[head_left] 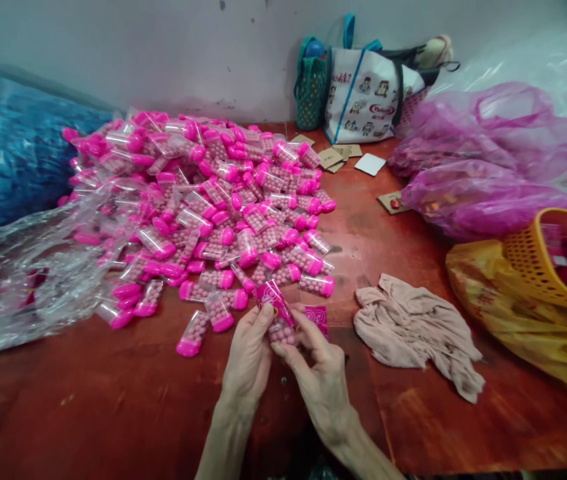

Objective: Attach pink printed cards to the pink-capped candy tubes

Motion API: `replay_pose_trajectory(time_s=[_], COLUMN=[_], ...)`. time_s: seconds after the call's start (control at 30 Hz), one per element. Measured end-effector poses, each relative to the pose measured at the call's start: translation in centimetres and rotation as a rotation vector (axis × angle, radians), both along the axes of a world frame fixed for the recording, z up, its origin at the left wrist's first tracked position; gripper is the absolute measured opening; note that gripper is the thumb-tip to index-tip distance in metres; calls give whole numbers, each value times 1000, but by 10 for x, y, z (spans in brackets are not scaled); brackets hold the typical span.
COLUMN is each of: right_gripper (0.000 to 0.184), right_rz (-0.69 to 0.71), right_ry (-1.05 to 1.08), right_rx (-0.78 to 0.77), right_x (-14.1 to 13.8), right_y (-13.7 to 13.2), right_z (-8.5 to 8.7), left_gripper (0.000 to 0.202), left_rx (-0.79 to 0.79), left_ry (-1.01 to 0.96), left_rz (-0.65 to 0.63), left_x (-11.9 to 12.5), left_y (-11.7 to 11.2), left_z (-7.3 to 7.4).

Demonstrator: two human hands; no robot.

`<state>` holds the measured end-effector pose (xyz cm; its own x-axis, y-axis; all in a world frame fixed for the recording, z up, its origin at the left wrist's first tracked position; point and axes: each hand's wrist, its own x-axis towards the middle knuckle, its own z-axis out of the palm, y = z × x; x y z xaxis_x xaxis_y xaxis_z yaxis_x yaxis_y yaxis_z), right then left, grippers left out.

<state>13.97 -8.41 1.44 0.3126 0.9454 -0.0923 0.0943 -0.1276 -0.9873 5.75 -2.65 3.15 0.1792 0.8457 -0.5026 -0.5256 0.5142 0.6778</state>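
Note:
Both my hands meet near the front middle of a red-brown table (113, 400). My left hand (247, 360) and my right hand (320, 373) pinch one small clear candy tube (279, 319) filled with pink balls, with a pink label strip partly around it. A second pink label (318, 319) lies just behind my right fingers. A large heap of the same pink-capped candy tubes (203, 207) spreads across the table beyond my hands.
A crumpled beige cloth (416, 333) lies right of my hands. Clear plastic sheeting (18, 280) and a blue bag (8, 153) sit left. Pink plastic bags (488, 160), a yellow basket (548, 260), tote bags (363, 93) and cardboard pieces (338, 157) occupy the right and back.

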Motion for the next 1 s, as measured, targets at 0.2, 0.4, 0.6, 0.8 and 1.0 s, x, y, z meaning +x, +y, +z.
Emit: replay_pose_trajectory(time_s=[0.2,0.4,0.6,0.8,1.0], right_gripper=[38,27,19,24,23], right_rz=[26,57,-66,-130,-92], right_ry=[-24,155,213,232,152], right_rx=[39,4,77,137,132], right_x=[4,9,5,6,11], right_y=[-5,-2,1,-3,1], right_z=[-1,-1,-10,-10,-6], left_gripper=[12,11,10,11,13], left_rx=[-55,-69,-4,10,-18], left_ry=[25,43,41,57,-7], left_rz=[-36,-17,-79,-157,-74], left_x=[2,2,7,4,2], left_y=[-9,-14,-14,-17,-15], left_z=[-4,-6,-9,-7,-5])
